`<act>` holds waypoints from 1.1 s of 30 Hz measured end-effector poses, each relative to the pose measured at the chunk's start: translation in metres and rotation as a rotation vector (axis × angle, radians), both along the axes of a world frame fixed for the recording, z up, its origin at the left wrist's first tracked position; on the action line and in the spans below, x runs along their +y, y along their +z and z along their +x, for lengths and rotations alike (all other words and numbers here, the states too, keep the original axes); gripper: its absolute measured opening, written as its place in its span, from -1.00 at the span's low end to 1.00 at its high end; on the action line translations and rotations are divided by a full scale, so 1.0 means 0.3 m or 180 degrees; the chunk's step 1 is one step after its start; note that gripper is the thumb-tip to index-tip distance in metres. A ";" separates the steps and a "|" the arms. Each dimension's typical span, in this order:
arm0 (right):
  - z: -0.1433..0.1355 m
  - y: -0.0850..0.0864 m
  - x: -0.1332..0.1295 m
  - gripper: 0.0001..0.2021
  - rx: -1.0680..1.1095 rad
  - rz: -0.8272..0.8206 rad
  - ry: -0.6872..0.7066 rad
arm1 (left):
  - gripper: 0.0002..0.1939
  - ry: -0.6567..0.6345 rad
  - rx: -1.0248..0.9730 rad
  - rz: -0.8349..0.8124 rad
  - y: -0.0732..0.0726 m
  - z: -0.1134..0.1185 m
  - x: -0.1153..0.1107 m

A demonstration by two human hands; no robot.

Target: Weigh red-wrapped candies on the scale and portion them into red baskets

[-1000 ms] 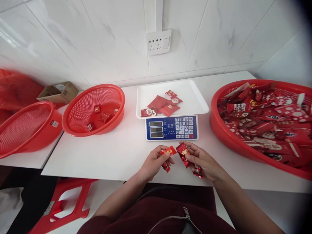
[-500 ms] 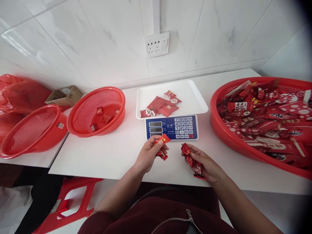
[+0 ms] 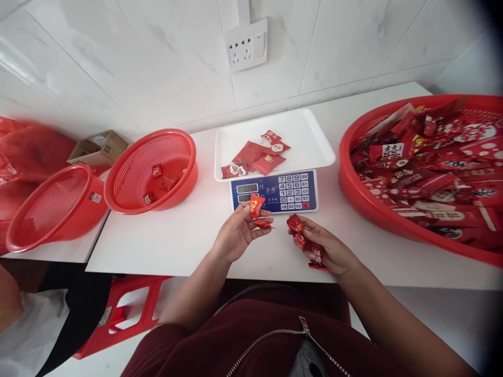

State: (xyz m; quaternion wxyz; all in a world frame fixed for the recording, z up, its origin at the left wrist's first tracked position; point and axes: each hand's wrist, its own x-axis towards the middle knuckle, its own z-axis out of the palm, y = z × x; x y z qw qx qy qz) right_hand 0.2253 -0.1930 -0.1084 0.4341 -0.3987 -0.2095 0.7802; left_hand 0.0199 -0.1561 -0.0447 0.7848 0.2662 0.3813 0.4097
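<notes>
My left hand point(image 3: 236, 234) holds two small red candy packets point(image 3: 257, 206) with gold print, one pinched near the thumb and one resting across the fingers. To its right, my right hand point(image 3: 328, 246) is closed round several shiny red candy packets point(image 3: 301, 238) that stick out past the fingertips. Both hands hover over the table just in front of a blue-faced weighing scale point(image 3: 271, 193). On the scale's white tray point(image 3: 302, 136) lie several flat red packets point(image 3: 257, 157), grouped at the left. Part of the scale's display is hidden behind my left hand.
A large red basket point(image 3: 348, 178) heaped with red packets stands at the right. Left of the scale, a red basket point(image 3: 151, 207) holds a few packets; another red basket point(image 3: 70, 230), a cardboard box point(image 3: 98, 149) and red bags point(image 3: 35, 152) lie beyond. A person's arm point(image 3: 8, 296) shows at lower left.
My left hand has turned and its fingers have loosened, so the two candy packets now sit apart. My right hand keeps its bunch. The view has tilted slightly downward.
</notes>
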 end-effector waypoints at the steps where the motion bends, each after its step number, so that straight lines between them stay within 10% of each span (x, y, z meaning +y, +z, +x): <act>1: -0.002 0.001 -0.002 -0.54 -0.0010 0.0025 0.0004 | -0.72 -0.0021 0.0064 0.0001 -0.004 -0.001 -0.001; 18: -0.066 0.080 0.011 -0.55 -0.1259 0.0922 0.0461 | -0.66 -0.0404 0.1256 0.0635 -0.055 0.029 -0.027; 28: -0.070 0.033 -0.006 -0.52 -0.1321 0.0840 0.0475 | -0.77 0.0915 0.1811 0.1686 0.090 -0.006 0.242; 33: -0.063 -0.006 -0.022 -0.55 -0.1425 0.0940 0.0440 | -0.66 0.1215 0.2314 0.1645 0.046 -0.028 0.146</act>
